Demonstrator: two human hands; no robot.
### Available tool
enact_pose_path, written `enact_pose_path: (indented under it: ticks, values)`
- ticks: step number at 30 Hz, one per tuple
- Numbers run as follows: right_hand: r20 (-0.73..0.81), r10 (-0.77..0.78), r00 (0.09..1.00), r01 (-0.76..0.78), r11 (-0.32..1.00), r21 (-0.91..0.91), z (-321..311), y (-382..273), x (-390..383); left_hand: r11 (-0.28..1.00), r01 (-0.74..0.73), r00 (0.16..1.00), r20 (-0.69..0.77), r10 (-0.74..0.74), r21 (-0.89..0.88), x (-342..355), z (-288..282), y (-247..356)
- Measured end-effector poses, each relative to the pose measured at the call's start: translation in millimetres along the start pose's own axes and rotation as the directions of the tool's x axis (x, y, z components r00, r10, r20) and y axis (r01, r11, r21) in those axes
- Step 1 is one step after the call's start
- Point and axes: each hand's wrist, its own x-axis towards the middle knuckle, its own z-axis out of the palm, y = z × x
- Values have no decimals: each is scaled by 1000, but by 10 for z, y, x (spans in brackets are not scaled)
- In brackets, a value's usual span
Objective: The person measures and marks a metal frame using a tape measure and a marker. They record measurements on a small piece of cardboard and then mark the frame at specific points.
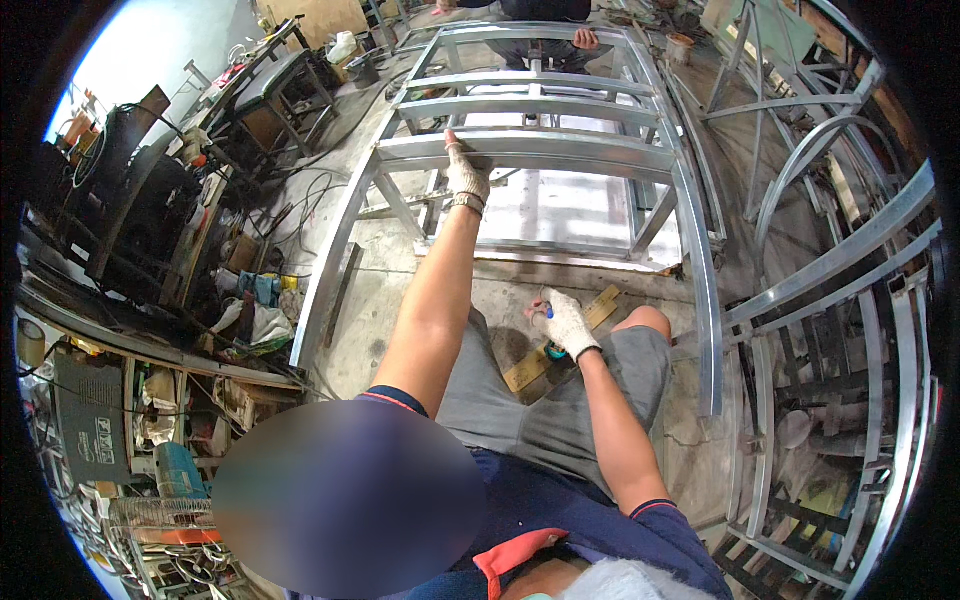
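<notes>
A large welded metal frame (pixel 640 155) of silvery square tubes stretches out in front of me. My left hand (pixel 468 182), in a whitish work glove with bare fingertips, grips its nearest crossbar (pixel 560 150) left of the middle; some fingers are hidden behind the tube. Over my right thigh, my gloved right hand (pixel 568 324) is closed around a small blue object (pixel 549 312), too small to name. Just below that hand shows a teal and black round-cornered thing (pixel 555 350), partly covered. Beneath it, a yellowish wooden strip (pixel 525 375) lies slanted on the floor.
A co-worker's hand (pixel 586 38) touches the frame's far end. A white panel (pixel 570 210) lies under the frame. Metal racks with curved tubes (pixel 800 170) stand at the right. Tools and clutter crowd the left, with a workbench (pixel 265 90) and cables (pixel 315 185) on the concrete.
</notes>
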Motion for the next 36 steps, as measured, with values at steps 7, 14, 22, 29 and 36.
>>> enact_pose_path:
  ticks: [7,14,22,29,36]
  values:
    - [15,28,1000,-28,998,50,-53,-43,80,999,-36,999,-20,35,-8,150,21,-11]
    - [2,-18,1000,18,999,-40,-32,0,116,1000,26,996,82,-25,-10,202,-25,-36]
    - [20,8,1000,-7,999,-34,-63,-81,113,995,-18,987,154,33,-100,136,21,-22]
    - [34,50,998,-48,997,-64,-58,-81,105,983,-12,999,46,20,-181,211,-12,-32]
    - [9,17,1000,-18,1000,25,-49,-86,85,979,-5,1000,-29,-1,-206,186,-18,-74]
